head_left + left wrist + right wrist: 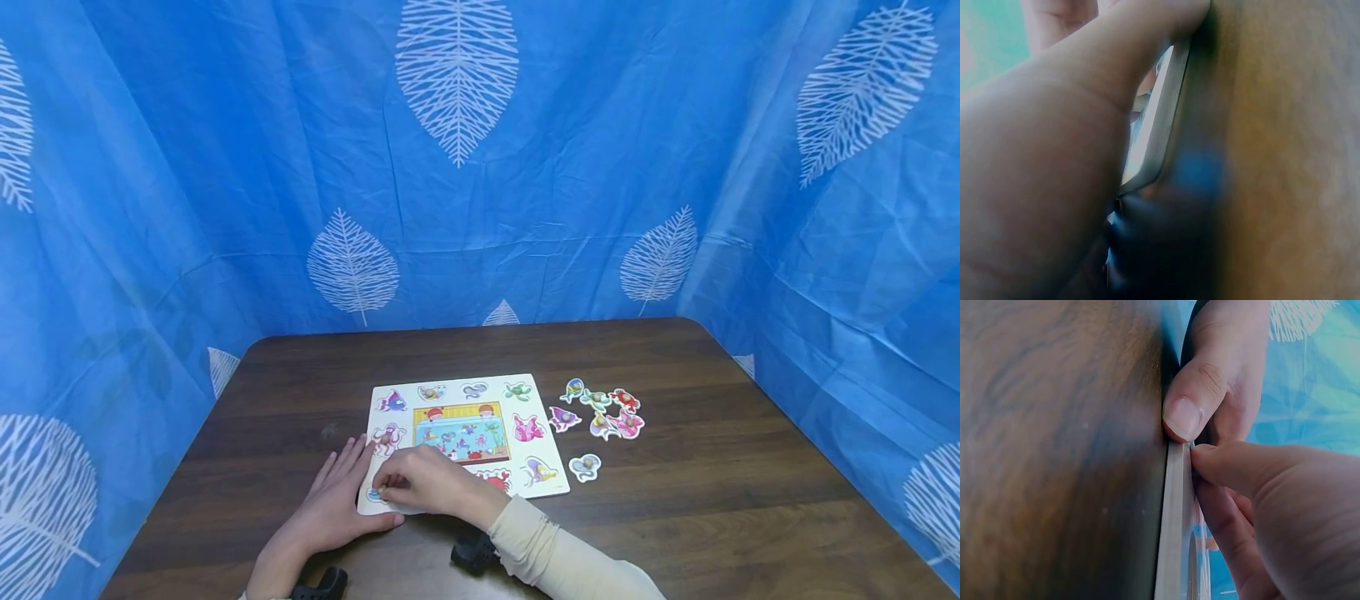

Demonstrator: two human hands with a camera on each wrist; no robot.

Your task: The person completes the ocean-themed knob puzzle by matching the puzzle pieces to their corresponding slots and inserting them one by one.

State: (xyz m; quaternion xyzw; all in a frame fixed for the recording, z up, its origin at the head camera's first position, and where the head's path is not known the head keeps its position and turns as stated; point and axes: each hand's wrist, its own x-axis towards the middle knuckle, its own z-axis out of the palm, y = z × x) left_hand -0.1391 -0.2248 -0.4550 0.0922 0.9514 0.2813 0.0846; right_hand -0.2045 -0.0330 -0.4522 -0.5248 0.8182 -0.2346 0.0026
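Note:
A white wooden peg-puzzle board [468, 393] with printed sea animals lies on the table. My right hand [431, 483] reaches over its near left corner, thumb and fingers pinching a small bluish puzzle piece [374, 494] there, mostly covered by the fingers. At the same corner my left hand [341, 500] rests with straight fingers along the board's left edge. Its thumb [1185, 415] presses on the near edge, close to the right thumb. An octopus piece [387, 438] with a knob sits in the board just above the hands.
Right of the board lie several loose knobbed pieces: a snake-like grey piece [585, 467], a purple fish [564, 419], a green turtle [597, 401], a red crab [625, 401] and a pink fish [628, 424]. Blue leaf-print curtains [480, 208] surround the dark wooden table [712, 467].

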